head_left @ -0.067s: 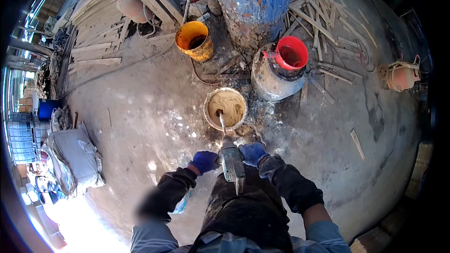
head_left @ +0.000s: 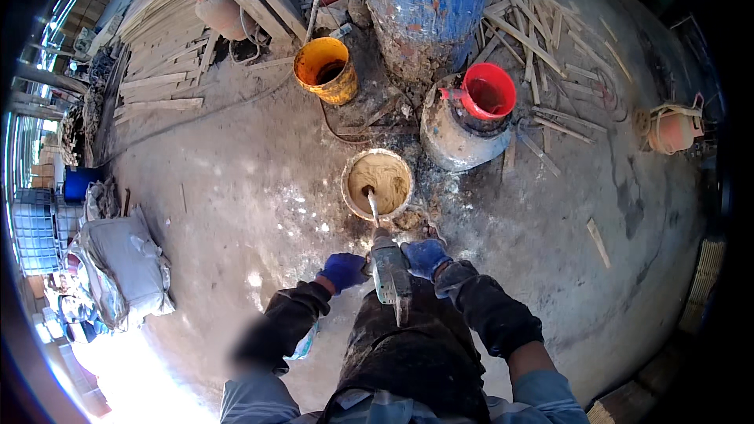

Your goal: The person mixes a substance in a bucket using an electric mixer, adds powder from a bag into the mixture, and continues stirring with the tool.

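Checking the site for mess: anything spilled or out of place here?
Yes. Splatter of the tan mix lies on the floor around the bucket, thickest at its near right rim, and loose wooden slats lie scattered beside the blue drum.

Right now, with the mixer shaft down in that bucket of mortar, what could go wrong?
Three risks, as I judge them:
1. The bucket is small and nothing braces it; it may spin or tip.
2. The mix sits near the rim, so it could sling out over the floor.
3. A cable and wood scraps lie close by, so a step could trip you.
Both the left hand and right hand grip the mixer, which helps.
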Action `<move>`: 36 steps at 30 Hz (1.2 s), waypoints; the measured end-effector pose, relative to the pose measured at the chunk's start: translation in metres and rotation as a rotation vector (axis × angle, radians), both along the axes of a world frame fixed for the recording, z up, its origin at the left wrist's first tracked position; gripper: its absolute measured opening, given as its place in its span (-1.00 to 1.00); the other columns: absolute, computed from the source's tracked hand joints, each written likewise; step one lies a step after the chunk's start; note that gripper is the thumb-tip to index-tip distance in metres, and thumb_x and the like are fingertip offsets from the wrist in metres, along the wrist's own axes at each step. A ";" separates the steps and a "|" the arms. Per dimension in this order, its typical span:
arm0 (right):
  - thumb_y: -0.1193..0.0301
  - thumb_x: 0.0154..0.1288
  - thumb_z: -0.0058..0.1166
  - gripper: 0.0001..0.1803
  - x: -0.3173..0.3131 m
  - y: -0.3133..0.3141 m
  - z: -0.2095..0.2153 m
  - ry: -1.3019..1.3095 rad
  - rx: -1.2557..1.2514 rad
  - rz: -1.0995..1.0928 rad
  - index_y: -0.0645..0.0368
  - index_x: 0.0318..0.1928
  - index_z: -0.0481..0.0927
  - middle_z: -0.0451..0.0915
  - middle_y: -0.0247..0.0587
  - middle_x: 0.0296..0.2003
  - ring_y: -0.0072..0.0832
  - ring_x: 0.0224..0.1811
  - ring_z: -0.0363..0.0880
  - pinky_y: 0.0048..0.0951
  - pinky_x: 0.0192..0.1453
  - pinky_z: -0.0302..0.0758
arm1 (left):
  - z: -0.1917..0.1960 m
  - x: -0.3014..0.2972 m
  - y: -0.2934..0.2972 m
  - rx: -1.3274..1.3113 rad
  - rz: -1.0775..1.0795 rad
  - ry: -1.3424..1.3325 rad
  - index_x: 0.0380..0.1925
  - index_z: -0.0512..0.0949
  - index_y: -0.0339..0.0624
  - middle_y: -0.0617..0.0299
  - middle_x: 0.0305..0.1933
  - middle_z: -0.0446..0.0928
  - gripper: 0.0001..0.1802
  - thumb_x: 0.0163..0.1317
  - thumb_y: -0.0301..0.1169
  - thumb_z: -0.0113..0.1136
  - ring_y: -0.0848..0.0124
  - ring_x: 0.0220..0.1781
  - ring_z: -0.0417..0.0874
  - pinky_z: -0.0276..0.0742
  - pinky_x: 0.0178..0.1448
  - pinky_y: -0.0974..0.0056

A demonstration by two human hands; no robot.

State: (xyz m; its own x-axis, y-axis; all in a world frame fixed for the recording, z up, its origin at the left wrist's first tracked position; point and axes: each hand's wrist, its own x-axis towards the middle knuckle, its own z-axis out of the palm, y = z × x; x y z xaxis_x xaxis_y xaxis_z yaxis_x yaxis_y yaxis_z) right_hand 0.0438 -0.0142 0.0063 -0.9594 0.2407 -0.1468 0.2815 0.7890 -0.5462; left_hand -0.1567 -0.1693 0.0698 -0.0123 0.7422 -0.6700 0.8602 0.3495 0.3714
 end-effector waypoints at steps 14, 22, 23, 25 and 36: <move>0.24 0.14 0.05 -0.82 0.040 0.016 0.025 -0.042 -0.041 0.012 0.06 -0.36 0.55 0.56 -0.09 -0.56 -0.13 -0.54 0.57 -0.09 -0.48 0.46 | -0.038 0.041 -0.011 0.153 0.054 -0.084 -0.21 0.52 -0.01 -0.01 -0.23 0.51 -0.66 0.14 -0.06 0.05 0.05 -0.20 0.57 0.48 -0.31 -0.06; 0.20 0.22 -0.02 -0.80 0.032 -0.003 0.003 -0.053 -0.248 0.055 0.03 -0.30 0.51 0.59 -0.13 -0.49 -0.11 -0.40 0.62 -0.04 -0.32 0.49 | -0.027 0.012 -0.010 0.059 -0.091 -0.124 -0.31 0.51 -0.06 0.02 -0.39 0.62 -0.62 0.21 0.01 0.00 0.05 -0.36 0.66 0.52 -0.33 -0.06; 0.19 0.21 -0.01 -0.79 0.030 -0.002 0.001 -0.021 -0.230 0.023 0.02 -0.29 0.51 0.59 -0.13 -0.49 -0.11 -0.40 0.62 -0.06 -0.33 0.49 | -0.018 0.009 -0.003 0.075 -0.111 -0.127 -0.31 0.53 -0.09 0.02 -0.37 0.62 -0.57 0.16 0.05 0.04 0.05 -0.32 0.66 0.52 -0.28 -0.05; 0.16 0.19 0.01 -0.78 0.020 -0.005 0.006 0.051 -0.214 -0.012 0.00 -0.28 0.51 0.58 -0.14 -0.48 -0.11 -0.39 0.63 -0.09 -0.35 0.50 | -0.025 -0.006 -0.002 0.014 -0.130 -0.113 -0.28 0.56 -0.09 0.02 -0.35 0.63 -0.53 0.12 0.09 0.07 0.05 -0.27 0.66 0.52 -0.21 -0.05; 0.25 0.12 0.06 -0.81 -0.014 0.055 0.013 0.255 -0.082 0.085 -0.01 -0.26 0.55 0.61 -0.12 -0.45 -0.10 -0.39 0.61 -0.07 -0.34 0.51 | -0.020 -0.013 0.014 0.221 0.006 -0.044 -0.37 0.60 -0.05 0.01 -0.38 0.61 -0.54 0.14 0.12 0.05 -0.01 -0.29 0.63 0.49 -0.22 -0.03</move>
State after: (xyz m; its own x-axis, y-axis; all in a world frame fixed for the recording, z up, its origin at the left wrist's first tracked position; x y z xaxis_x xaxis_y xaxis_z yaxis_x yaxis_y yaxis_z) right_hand 0.0295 0.0404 0.0192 -0.9842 0.1549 0.0861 0.0616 0.7541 -0.6538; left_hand -0.1698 -0.1555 0.0500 0.0088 0.8711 -0.4910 0.8396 0.2603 0.4767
